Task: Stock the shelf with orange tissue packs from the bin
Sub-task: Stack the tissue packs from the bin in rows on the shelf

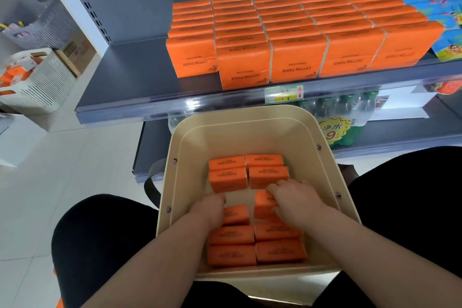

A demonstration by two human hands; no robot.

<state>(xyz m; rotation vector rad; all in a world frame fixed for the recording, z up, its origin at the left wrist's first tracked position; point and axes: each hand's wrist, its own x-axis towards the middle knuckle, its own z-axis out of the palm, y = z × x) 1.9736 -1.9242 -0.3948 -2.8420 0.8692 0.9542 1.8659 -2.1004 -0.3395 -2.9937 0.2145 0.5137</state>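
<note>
A beige bin (240, 114) sits on my lap and holds several orange tissue packs (231, 255) lying flat. My right hand (296, 199) lies over a raised pack (262, 205) in the middle of the bin, fingers curled round its right edge. My left hand (210, 207) reaches down between a small pack (236, 215) and the upper-left pack (227, 180); its fingertips are hidden, so its hold is unclear. On the grey shelf (140, 77) above stand several rows of orange packs (297, 60), filling the middle and right.
The shelf's left part is bare. Blue printed packs (447, 15) sit at the shelf's right end. Green-capped water bottles (350, 107) stand on the lower shelf behind the bin. A white slatted basket (42, 80) with goods stands on the floor at the left.
</note>
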